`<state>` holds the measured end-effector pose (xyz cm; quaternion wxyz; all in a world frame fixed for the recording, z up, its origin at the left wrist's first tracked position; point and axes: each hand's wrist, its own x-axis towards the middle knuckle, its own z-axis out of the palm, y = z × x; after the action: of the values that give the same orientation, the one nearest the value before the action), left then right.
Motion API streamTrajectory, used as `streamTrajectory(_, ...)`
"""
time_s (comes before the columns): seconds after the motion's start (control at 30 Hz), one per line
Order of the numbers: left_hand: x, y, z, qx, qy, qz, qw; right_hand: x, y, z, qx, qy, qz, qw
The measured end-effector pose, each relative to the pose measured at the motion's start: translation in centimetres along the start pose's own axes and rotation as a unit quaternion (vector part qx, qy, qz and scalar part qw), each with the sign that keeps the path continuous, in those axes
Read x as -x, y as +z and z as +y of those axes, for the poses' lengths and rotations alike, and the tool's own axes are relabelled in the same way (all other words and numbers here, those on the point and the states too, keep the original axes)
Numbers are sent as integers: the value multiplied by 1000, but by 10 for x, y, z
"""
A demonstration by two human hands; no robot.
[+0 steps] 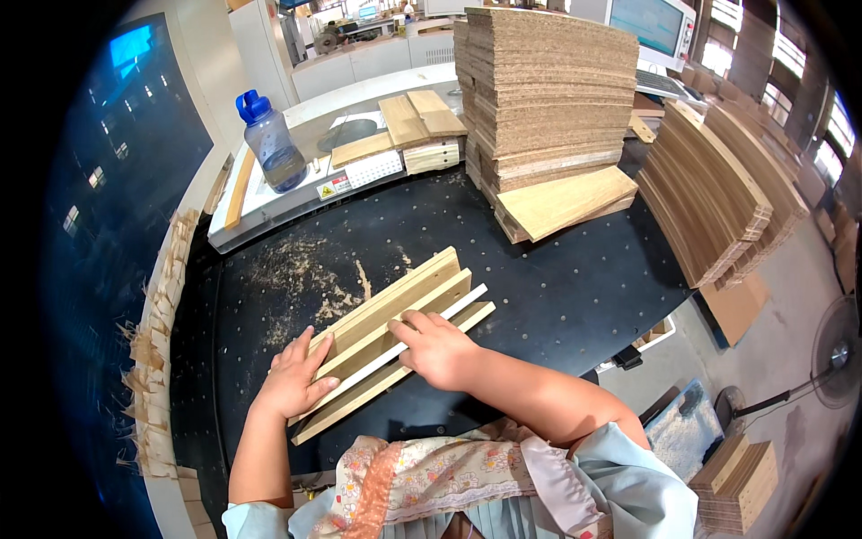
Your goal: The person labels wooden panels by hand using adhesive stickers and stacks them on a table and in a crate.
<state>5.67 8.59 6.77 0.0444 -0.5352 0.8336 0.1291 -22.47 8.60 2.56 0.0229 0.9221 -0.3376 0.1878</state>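
Several narrow wooden boards (395,310) lie side by side at a slant on the black work table, some standing on edge with gaps between them. One slim strip with a white edge (375,363) runs among them. My left hand (294,375) grips the boards' near left ends, thumb apart from the fingers and straddling the edges. Further along, my right hand (438,352) is closed over the white-edged strip, fingertips pressed at its top edge. The undersides of the right fingers are hidden. The nearest board (395,375) lies below both hands, toward my body.
Sawdust (301,278) covers part of the black table (530,287). A tall particleboard stack (552,99) stands behind, with more board stacks (709,198) at right. On the far-left machine ledge are a blue-capped water bottle (276,148) and wood pieces (417,121). A fan (835,355) stands right.
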Motion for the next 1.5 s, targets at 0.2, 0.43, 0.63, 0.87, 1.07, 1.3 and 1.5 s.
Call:
streamTrajectory(0.2,3,1,7,-14,6,1,1000,-6,-3,-2,10,15,-34,999)
streamTrajectory(0.43,4,10,4,-40,16,32,999,-13,-13,-3,44,-2,-100,994)
streamTrajectory(0.63,2,10,1,-46,16,40,998,-7,-3,0,42,-31,3,999)
streamTrajectory(0.87,2,9,1,-40,20,40,998,-3,-1,0,47,-48,43,997)
streamTrajectory(1.07,3,9,2,-40,25,44,998,-14,-2,3,17,-6,-45,999)
streamTrajectory(1.3,4,10,-1,-29,34,66,997,-19,2,0,45,-20,-47,998)
streamTrajectory(1.5,2,10,-2,-19,37,71,997,-13,3,-1,35,-27,37,998)
